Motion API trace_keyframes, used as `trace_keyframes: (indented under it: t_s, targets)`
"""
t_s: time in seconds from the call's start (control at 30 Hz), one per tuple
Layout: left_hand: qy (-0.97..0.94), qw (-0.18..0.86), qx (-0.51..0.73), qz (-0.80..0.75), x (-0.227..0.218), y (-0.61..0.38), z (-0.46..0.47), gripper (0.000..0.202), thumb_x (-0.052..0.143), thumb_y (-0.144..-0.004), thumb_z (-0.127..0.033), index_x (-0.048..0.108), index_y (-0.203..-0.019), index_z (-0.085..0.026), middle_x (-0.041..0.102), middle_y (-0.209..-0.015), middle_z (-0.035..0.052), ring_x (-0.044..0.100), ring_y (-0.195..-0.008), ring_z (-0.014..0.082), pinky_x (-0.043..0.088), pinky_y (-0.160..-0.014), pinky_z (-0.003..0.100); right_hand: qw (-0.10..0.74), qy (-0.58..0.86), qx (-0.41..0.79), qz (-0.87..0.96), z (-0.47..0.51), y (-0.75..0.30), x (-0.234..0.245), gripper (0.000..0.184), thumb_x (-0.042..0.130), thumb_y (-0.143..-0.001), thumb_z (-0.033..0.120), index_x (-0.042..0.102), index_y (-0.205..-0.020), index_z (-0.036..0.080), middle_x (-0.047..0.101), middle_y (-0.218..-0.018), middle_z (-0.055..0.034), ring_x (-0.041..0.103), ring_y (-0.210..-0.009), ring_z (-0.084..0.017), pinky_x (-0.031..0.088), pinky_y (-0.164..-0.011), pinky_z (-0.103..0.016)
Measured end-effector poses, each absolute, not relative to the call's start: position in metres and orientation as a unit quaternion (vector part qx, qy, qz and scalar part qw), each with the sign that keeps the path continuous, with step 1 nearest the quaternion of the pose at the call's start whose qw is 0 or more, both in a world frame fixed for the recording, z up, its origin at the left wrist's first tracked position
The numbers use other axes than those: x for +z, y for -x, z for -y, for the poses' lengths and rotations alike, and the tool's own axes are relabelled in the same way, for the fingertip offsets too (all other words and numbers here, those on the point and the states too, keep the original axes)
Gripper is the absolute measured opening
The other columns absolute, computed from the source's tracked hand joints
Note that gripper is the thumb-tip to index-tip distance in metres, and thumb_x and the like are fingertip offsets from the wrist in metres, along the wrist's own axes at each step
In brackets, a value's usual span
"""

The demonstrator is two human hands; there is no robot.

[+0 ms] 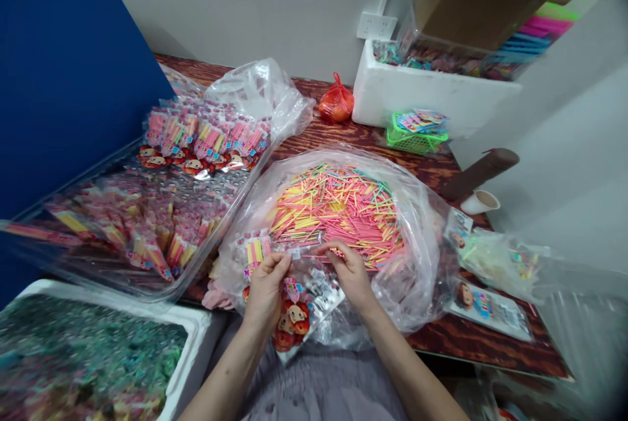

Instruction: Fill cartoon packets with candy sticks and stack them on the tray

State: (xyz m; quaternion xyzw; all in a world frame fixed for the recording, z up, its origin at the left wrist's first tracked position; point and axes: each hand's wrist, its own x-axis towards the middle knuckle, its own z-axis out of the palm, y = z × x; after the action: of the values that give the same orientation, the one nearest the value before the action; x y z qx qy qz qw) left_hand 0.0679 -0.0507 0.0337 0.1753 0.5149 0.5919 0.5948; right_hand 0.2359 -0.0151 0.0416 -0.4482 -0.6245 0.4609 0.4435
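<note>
A large clear plastic bag lies wide open in front of me, heaped with thin pink, yellow and green sticks. At its near edge my left hand pinches a small clear plastic packet between thumb and fingers. My right hand is closed on a small bunch of pink sticks, whose ends show at the fingertips, close to the packet. Printed packets with a cartoon figure lie beneath my hands, over my lap. Beside my left hand is a filled packet with yellow and pink sticks.
To the left, a clear plastic tray holds many filled packets. A white foam box stands at the near left. Behind are a red bag, a green basket and another foam box. A cup stands right.
</note>
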Motion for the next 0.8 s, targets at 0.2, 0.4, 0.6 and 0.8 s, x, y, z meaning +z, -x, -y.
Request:
trace_keyframes:
  t_s: [0.2, 0.4, 0.6, 0.8]
  targets:
    - [-0.402, 0.495, 0.531, -0.558, 0.035, -0.066, 0.057, 0.019, 0.064, -0.084, -0.035, 0.070, -0.080, -0.017, 0.062, -0.071, -0.0007, 0.055, -0.067, 0.0123, 0.042, -0.063, 0.022, 0.486, 0.447, 0.548, 0.514, 0.011, -0.234, 0.043, 0.012, 0.059, -0.088, 0.030, 0.068, -0.087, 0.023, 0.071, -0.085, -0.0025, 0.066, -0.085, -0.020, 0.049, -0.082, -0.033]
    - [-0.480, 0.468, 0.508, -0.540, 0.045, -0.072, 0.055, 0.019, 0.059, -0.087, -0.030, 0.072, -0.079, -0.018, 0.062, -0.080, 0.0016, 0.056, -0.075, 0.0142, 0.043, -0.069, 0.023, 0.566, 0.298, 0.733, 0.233, -0.011, -0.227, 0.075, 0.011, 0.072, -0.081, 0.029, 0.066, -0.087, 0.022, 0.073, -0.088, -0.0004, 0.068, -0.094, -0.019, 0.046, -0.101, -0.042]
    - [-0.458, 0.491, 0.521, -0.527, 0.045, -0.076, 0.056, 0.017, 0.061, -0.086, -0.029, 0.072, -0.080, -0.018, 0.062, -0.079, 0.0010, 0.056, -0.075, 0.0138, 0.043, -0.068, 0.023, 0.513, 0.278, 0.784, 0.212, -0.010, -0.214, 0.093, 0.014, 0.077, -0.075, 0.028, 0.066, -0.082, 0.022, 0.073, -0.085, -0.0013, 0.066, -0.100, -0.022, 0.046, -0.099, -0.043]
    - [-0.447, 0.480, 0.535, -0.532, 0.041, -0.076, 0.056, 0.015, 0.062, -0.086, -0.028, 0.073, -0.082, -0.020, 0.062, -0.077, -0.0001, 0.056, -0.070, 0.0127, 0.043, -0.064, 0.022, 0.461, 0.370, 0.743, 0.314, 0.008, -0.215, 0.093, 0.015, 0.072, -0.078, 0.033, 0.066, -0.081, 0.020, 0.073, -0.086, -0.0043, 0.065, -0.094, -0.022, 0.045, -0.091, -0.038]
